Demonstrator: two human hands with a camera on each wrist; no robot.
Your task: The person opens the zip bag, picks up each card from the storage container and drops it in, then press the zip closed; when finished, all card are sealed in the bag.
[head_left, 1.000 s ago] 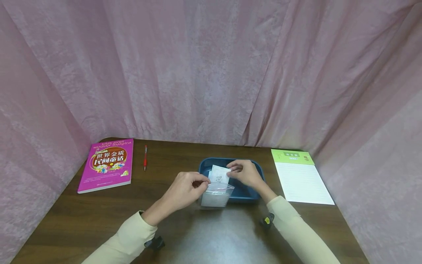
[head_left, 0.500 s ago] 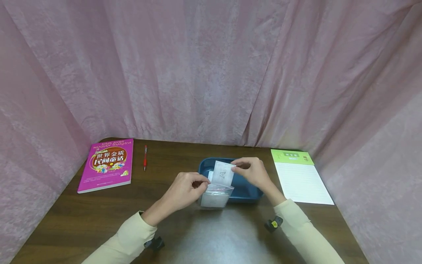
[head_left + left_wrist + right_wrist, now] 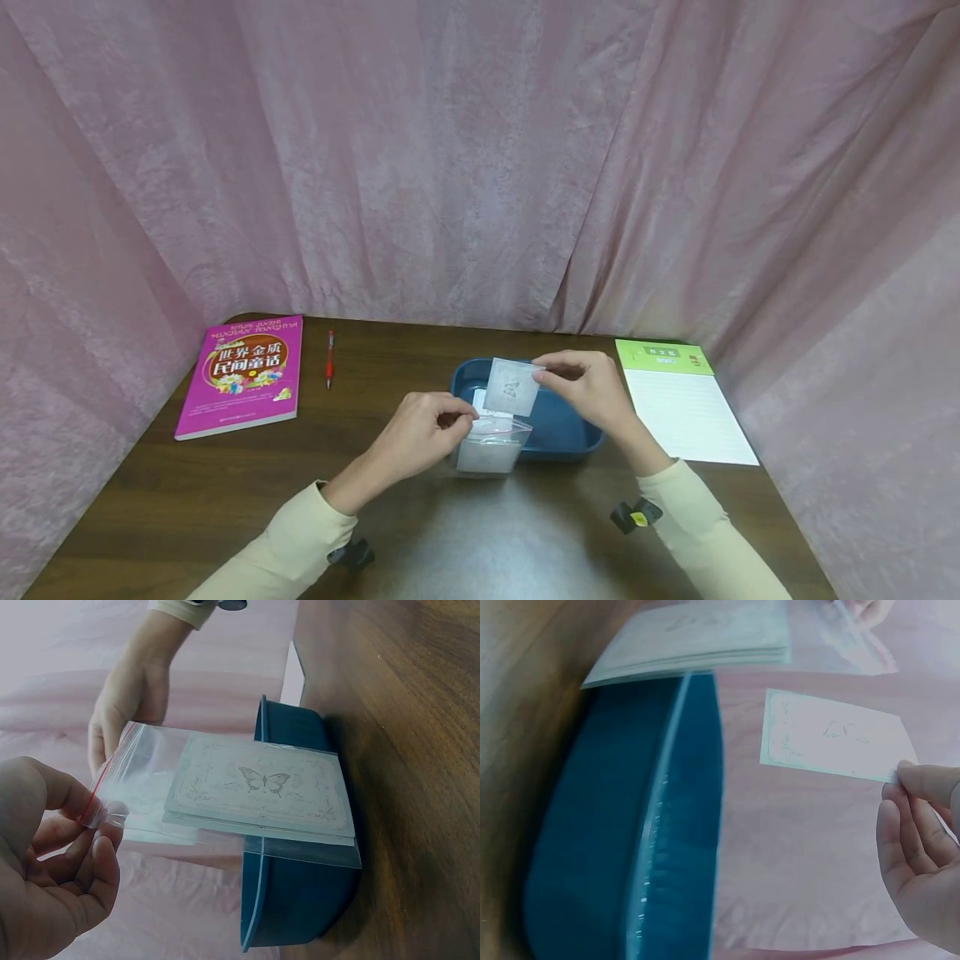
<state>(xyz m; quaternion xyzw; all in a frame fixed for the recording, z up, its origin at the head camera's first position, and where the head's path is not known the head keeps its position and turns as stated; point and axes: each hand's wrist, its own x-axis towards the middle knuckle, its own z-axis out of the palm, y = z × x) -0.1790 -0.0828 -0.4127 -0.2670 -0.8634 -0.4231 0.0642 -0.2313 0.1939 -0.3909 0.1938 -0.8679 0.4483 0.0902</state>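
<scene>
My left hand (image 3: 423, 433) pinches the top edge of a clear zip bag (image 3: 146, 761) with a red seal line. Inside the bag is a small stack of pale cards (image 3: 262, 784), the front one printed with a butterfly. My right hand (image 3: 588, 387) pinches one corner of a single white card (image 3: 513, 388) between thumb and fingers. This card also bears a butterfly print and is out of the bag, above its mouth. Both bag and card overlap a blue tray (image 3: 562, 433) in the head view. Another white piece (image 3: 480, 402) shows behind the card, partly hidden.
A magenta book (image 3: 243, 375) lies at the table's left, with a red pen (image 3: 330, 358) beside it. To the right lies a lined writing pad (image 3: 686, 412) with a green header. A pink curtain (image 3: 450, 167) hangs behind the brown table (image 3: 375, 533).
My right hand has drawn the card up and to the right, out of the bag. My left hand and the bag have stayed almost still.
</scene>
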